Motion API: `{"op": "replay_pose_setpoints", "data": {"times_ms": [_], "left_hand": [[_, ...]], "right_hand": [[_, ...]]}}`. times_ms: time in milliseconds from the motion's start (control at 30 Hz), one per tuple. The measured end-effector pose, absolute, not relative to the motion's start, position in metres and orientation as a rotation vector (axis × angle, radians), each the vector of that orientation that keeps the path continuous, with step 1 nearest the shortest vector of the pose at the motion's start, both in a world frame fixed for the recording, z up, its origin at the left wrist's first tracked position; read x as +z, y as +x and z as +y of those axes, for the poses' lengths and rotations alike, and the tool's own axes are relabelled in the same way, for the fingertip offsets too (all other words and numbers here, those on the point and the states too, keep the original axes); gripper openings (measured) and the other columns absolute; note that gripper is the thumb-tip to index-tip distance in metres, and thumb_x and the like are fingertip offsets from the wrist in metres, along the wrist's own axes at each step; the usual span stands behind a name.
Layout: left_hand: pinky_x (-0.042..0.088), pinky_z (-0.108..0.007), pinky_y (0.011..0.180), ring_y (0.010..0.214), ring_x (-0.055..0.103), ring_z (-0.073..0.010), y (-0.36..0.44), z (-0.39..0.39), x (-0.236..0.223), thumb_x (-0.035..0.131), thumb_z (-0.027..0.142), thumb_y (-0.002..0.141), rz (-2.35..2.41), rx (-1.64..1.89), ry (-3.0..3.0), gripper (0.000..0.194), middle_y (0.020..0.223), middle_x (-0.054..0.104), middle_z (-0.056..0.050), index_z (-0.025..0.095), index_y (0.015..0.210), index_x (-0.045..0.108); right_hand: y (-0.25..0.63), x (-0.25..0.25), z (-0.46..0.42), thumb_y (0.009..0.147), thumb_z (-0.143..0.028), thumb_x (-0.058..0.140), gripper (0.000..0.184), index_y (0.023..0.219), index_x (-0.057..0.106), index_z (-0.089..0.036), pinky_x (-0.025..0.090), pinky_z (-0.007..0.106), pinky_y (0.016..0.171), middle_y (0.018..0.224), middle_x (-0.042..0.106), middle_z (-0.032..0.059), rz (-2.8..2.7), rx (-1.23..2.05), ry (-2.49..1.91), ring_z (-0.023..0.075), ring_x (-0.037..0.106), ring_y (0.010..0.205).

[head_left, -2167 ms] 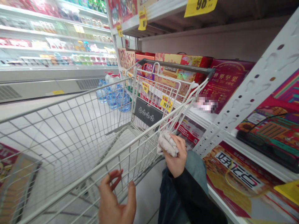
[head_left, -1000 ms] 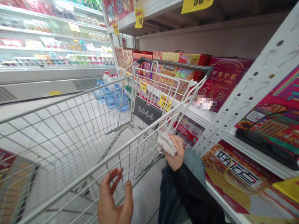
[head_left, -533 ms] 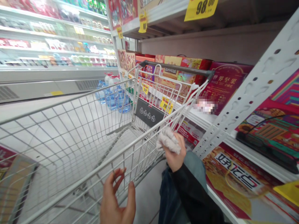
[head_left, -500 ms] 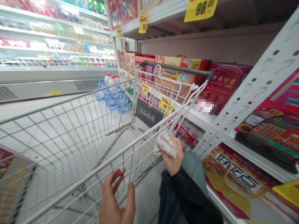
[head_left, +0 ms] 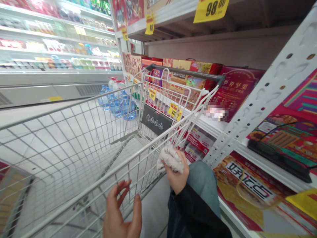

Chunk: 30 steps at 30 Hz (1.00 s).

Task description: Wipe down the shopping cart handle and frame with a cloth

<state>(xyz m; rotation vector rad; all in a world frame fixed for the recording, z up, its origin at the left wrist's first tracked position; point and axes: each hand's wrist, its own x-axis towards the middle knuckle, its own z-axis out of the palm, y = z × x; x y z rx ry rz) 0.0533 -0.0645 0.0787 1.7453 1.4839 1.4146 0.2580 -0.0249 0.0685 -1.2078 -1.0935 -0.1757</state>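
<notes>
Clamping the soft, light cloth (head_left: 170, 159) at its bunched middle, your right hand (head_left: 177, 178) closes while your left hand (head_left: 122, 211) spreads its fingers apart.

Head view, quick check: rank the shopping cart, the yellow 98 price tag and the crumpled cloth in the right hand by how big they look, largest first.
1. Shopping cart, clearly largest.
2. Yellow 98 price tag and crumpled cloth in the right hand: they look similar, and nearness to the camera makes it unsure, so unranked.
</notes>
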Motion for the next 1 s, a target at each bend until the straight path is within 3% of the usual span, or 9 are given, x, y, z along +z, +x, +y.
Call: {"op": "replay_pose_setpoints", "data": {"times_ms": [100, 333, 600, 833, 1000], "left_hand": [[0.065, -0.046, 0.095, 0.113, 0.073, -0.0298, 0.053, -0.064, 0.078, 0.067, 0.049, 0.089, 1.483, 1.425, 1.756, 0.060, 0.133, 0.065, -0.013, 0.024, 0.141, 0.048], [0.065, -0.041, 0.093, 0.114, 0.073, -0.0284, 0.051, -0.064, 0.080, 0.067, 0.046, 0.090, 1.433, 1.430, 1.802, 0.059, 0.132, 0.065, -0.014, 0.022, 0.141, 0.048], [0.066, -0.044, 0.093, 0.110, 0.074, -0.0297, 0.051, -0.063, 0.077, 0.068, 0.047, 0.089, 1.444, 1.421, 1.778, 0.062, 0.134, 0.064, -0.016, 0.022, 0.142, 0.047], [0.065, -0.043, 0.094, 0.114, 0.072, -0.0300, 0.050, -0.064, 0.080, 0.069, 0.046, 0.089, 1.420, 1.417, 1.787, 0.061, 0.132, 0.064, -0.015, 0.021, 0.141, 0.048], [0.066, -0.044, 0.094, 0.114, 0.072, -0.0302, 0.049, -0.062, 0.079, 0.069, 0.046, 0.089, 1.417, 1.410, 1.781, 0.061, 0.132, 0.063, -0.015, 0.022, 0.141, 0.047]], "right_hand": [[0.256, 0.059, -0.032, 0.086, -0.028, 0.078, 0.038, 0.124, 0.069, -0.023, 0.058, 0.047, 0.095, 0.113, 0.072, 0.0092, -1.133, -0.162, -1.240, 0.0275, 0.069, 0.107], [0.251, 0.106, -0.026, 0.089, -0.027, 0.072, 0.038, 0.127, 0.067, -0.022, 0.057, 0.050, 0.098, 0.116, 0.072, 0.0111, -1.120, -0.284, -1.144, 0.0287, 0.068, 0.110], [0.243, 0.062, -0.035, 0.091, -0.026, 0.069, 0.036, 0.126, 0.066, -0.023, 0.059, 0.048, 0.092, 0.111, 0.074, 0.0100, -1.239, -0.203, -1.168, 0.0276, 0.070, 0.105], [0.244, 0.105, -0.034, 0.088, -0.025, 0.072, 0.044, 0.131, 0.065, -0.025, 0.057, 0.050, 0.098, 0.119, 0.072, 0.0105, -1.188, -0.251, -1.115, 0.0288, 0.069, 0.111], [0.236, 0.083, -0.034, 0.089, -0.024, 0.069, 0.036, 0.125, 0.067, -0.024, 0.059, 0.048, 0.094, 0.111, 0.075, 0.0093, -1.218, -0.236, -1.124, 0.0274, 0.071, 0.105]]}}
